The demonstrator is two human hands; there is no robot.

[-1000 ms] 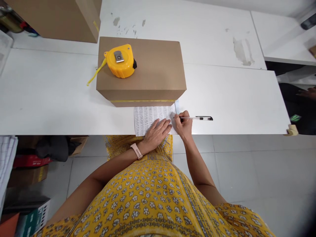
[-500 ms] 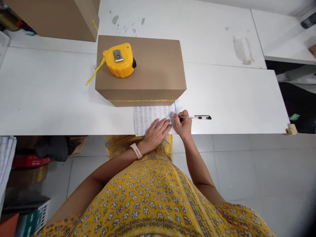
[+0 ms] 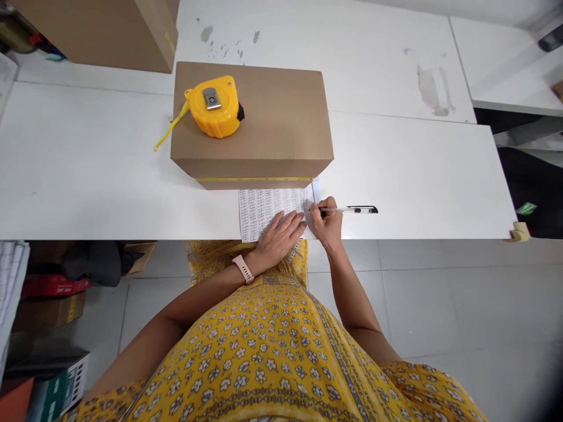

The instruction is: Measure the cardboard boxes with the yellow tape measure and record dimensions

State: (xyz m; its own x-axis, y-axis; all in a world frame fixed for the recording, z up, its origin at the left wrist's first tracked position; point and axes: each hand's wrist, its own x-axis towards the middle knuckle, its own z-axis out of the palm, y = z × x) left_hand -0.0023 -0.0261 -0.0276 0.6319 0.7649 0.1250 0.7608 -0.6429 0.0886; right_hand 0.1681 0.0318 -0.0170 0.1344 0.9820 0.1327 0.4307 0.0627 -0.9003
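My left hand (image 3: 280,237) lies flat with its fingers stretched over the lower part of a sheet of paper (image 3: 257,211) covered in rows of handwriting. In my right hand (image 3: 328,223) a pen (image 3: 358,209) with a clear barrel and black end is pinched, its tip at the paper's right side. Just beyond the paper stands a brown cardboard box (image 3: 277,117), which hides the sheet's far edge. A yellow tape measure (image 3: 215,108) with a metal clip and wrist strap rests on the box's top left.
The white table (image 3: 409,176) has its front edge close to my body. Another cardboard box (image 3: 114,35) stands at the back left. A beige corner guard (image 3: 519,232) sits on the table's right front corner. Below left are a red box (image 3: 53,286) and other goods.
Both hands, the pen and the paper hold almost the same places. The whole view has shifted very slightly.
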